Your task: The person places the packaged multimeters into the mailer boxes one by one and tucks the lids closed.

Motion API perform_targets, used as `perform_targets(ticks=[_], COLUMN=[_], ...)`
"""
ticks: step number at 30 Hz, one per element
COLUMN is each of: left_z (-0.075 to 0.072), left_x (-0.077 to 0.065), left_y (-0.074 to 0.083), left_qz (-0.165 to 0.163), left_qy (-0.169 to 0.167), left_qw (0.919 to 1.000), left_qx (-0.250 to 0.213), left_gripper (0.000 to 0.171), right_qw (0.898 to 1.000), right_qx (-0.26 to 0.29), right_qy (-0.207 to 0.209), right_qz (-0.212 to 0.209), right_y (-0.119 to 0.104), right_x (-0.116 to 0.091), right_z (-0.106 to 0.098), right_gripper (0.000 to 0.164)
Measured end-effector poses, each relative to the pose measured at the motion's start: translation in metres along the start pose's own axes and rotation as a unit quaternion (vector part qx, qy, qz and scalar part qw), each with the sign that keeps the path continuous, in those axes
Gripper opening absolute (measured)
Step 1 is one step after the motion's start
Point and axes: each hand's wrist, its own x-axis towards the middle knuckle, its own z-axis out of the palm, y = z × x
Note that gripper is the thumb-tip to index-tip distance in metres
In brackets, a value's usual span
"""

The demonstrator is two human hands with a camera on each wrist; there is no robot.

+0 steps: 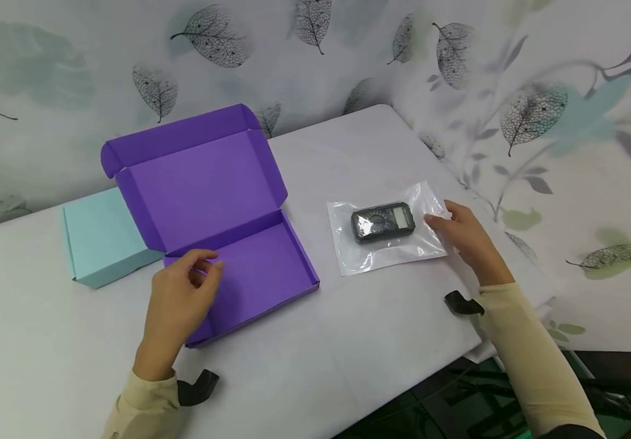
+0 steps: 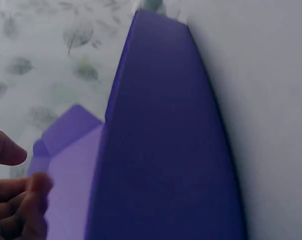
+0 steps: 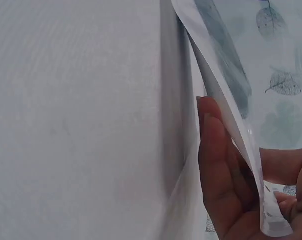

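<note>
A black digital multimeter [image 1: 383,222] lies inside a clear plastic bag [image 1: 356,259] on the right half of the table. My right hand [image 1: 466,238] pinches the bag's right edge between thumb and fingers; in the right wrist view the bag's edge [image 3: 236,115] runs between them. An open purple cardboard box [image 1: 266,268] stands at the middle left, its lid [image 1: 200,183] tipped back. Over the near left part of this box hovers my left hand [image 1: 178,299], fingers loosely bent and holding nothing. The left wrist view shows its thumb apart from the fingers, beside the box's side wall [image 2: 156,130].
A closed light-teal box [image 1: 106,238] sits left of the purple one, partly behind its lid. White cloth [image 1: 293,366] covers the table, which meets a leaf-patterned backdrop [image 1: 320,67] at the rear and right. Past the near right edge is a dark area with cables.
</note>
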Motion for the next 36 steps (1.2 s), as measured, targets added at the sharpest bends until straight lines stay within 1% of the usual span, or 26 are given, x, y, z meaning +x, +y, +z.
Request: perform_targets(ticks=[2,3,5,6,8,10,11,13,15,18,19,21,23,25,28,30,33,34,36], left_z=[-0.008,-0.011,-0.018,-0.021,-0.026,-0.030,-0.031,-0.031,-0.029,-0.025,-0.024,-0.024,-0.024,-0.025,-0.026,-0.026,-0.023,-0.022,-0.019], left_x=[-0.005,-0.007,-0.013,-0.016,-0.023,-0.029,-0.031,-0.034,-0.036,-0.038,-0.038,-0.038,-0.039,-0.039,-0.039,-0.039,-0.038,-0.038,-0.036], left_y=[-0.012,-0.017,-0.029,-0.034,-0.044,-0.052,-0.055,-0.061,-0.065,-0.069,-0.070,-0.071,-0.071,-0.072,-0.074,-0.075,-0.076,-0.077,-0.077], left_qz=[0.000,-0.006,-0.035,-0.055,-0.108,-0.154,-0.171,-0.186,-0.176,-0.144,-0.134,-0.126,-0.126,-0.130,-0.130,-0.127,-0.118,-0.115,-0.109], left_qy=[0.041,0.061,0.088,0.092,0.078,0.044,0.025,-0.010,-0.034,-0.045,-0.045,-0.045,-0.045,-0.046,-0.048,-0.046,-0.040,-0.038,-0.033], left_qw=[0.9986,0.9970,0.9923,0.9898,0.9856,0.9815,0.9797,0.9785,0.9808,0.9865,0.9879,0.9893,0.9895,0.9889,0.9891,0.9897,0.9913,0.9918,0.9928], left_qx=[0.032,0.048,0.081,0.093,0.105,0.105,0.101,0.089,0.076,0.064,0.063,0.058,0.056,0.055,0.052,0.048,0.042,0.041,0.036], left_gripper=[0.016,0.018,0.023,0.028,0.036,0.045,0.048,0.053,0.056,0.053,0.051,0.049,0.048,0.048,0.047,0.045,0.043,0.041,0.040], right_qw=[0.999,0.999,0.997,0.996,0.993,0.988,0.985,0.981,0.979,0.974,0.971,0.962,0.948,0.931,0.904,0.888,0.869,0.864,0.860], right_qx=[0.041,0.052,0.068,0.079,0.114,0.151,0.168,0.192,0.204,0.224,0.236,0.267,0.309,0.355,0.418,0.451,0.484,0.490,0.494], right_qy=[0.004,0.009,0.022,0.030,0.036,0.034,0.031,0.020,0.007,-0.016,-0.026,-0.045,-0.061,-0.074,-0.084,-0.088,-0.099,-0.104,-0.111], right_qz=[-0.001,-0.004,-0.009,-0.009,-0.016,-0.022,-0.023,-0.020,-0.002,0.025,0.033,0.043,0.044,0.039,0.017,-0.003,-0.037,-0.048,-0.065], right_y=[-0.001,-0.002,-0.004,-0.005,-0.010,-0.015,-0.017,-0.020,-0.023,-0.022,-0.020,-0.017,-0.010,-0.004,0.004,0.004,-0.003,-0.007,-0.019], right_x=[0.000,0.000,0.001,0.000,0.001,0.001,0.001,0.001,0.001,0.000,0.000,-0.001,0.000,0.001,0.003,0.004,0.002,0.001,-0.003], right_z=[0.001,0.001,0.001,0.001,0.001,0.002,0.002,0.003,0.004,0.006,0.007,0.010,0.015,0.019,0.025,0.027,0.029,0.029,0.029], right_gripper=[0.038,0.040,0.041,0.042,0.043,0.043,0.042,0.043,0.043,0.048,0.050,0.054,0.057,0.056,0.050,0.045,0.038,0.037,0.035])
